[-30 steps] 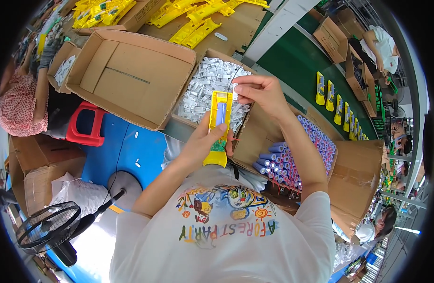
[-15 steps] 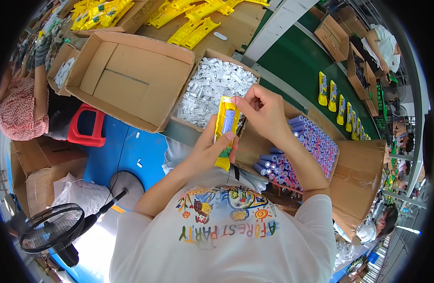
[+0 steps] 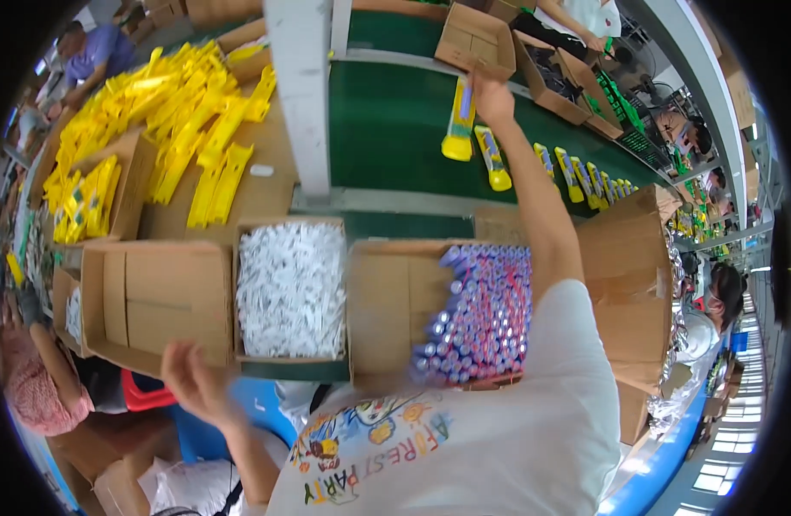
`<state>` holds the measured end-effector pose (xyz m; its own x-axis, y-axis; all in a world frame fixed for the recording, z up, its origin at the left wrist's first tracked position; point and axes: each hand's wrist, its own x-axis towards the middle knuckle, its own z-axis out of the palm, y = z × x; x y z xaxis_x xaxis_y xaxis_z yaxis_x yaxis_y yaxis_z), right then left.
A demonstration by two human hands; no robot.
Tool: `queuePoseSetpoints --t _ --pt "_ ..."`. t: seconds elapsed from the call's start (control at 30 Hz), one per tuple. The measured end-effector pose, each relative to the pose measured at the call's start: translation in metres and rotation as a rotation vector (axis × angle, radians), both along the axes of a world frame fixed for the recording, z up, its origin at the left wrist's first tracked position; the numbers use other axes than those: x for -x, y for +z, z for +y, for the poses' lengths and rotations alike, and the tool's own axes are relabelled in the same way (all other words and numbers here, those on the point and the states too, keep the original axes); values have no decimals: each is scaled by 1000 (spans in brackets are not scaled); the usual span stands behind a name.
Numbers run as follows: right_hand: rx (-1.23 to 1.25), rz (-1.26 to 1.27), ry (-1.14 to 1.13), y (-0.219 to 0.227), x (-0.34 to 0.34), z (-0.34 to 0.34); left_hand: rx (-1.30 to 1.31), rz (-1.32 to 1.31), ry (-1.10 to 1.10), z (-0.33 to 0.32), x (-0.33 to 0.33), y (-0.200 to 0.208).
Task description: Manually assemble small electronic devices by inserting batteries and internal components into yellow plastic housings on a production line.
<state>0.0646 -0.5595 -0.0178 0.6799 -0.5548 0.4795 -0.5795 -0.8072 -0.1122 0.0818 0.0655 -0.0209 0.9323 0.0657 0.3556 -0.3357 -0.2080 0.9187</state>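
Note:
My right hand reaches out over the green conveyor belt and grips the upper end of a yellow plastic casing with a purple cylindrical battery cell inside. Just to its right, a similar casing lies on the belt. My left hand, smeared by motion, hovers at the near edge of an empty-looking cardboard box. Its fingers look loosely apart, and I see nothing in them. Between the arms stand a box of small white plastic parts and a carton holding many purple battery cells.
Yellow casings pile up on the bench at far left. A metal post rises between bench and belt. More filled casings line the belt to the right. A tall cardboard carton stands beside my right arm. Other people work nearby.
My right hand has carried the yellow casing from in front of my chest out to the belt. My left hand has let go of it and moved left. The view has turned.

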Motion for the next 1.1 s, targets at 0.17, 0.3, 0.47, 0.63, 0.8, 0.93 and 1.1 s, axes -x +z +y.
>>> queuePoseSetpoints --t 0.17,0.3,0.47,0.63,0.8,0.93,1.1 --pt "-22 152 322 -109 36 -86 -349 26 629 59 -23 -66" --pt "-72 -115 262 -45 2 -30 558 613 171 96 -11 -82" --pt "-749 -200 718 68 -6 111 672 522 204 115 13 -44" --pt "-850 -523 1012 92 -50 259 925 342 43 102 16 40" --pt "-774 -769 799 86 -82 286 780 113 -110 86 -159 129" --pt "-705 -829 773 74 -80 285 707 184 -48 62 -262 140" --pt "-719 -963 864 70 -88 293 47 437 602 36 -365 -7"
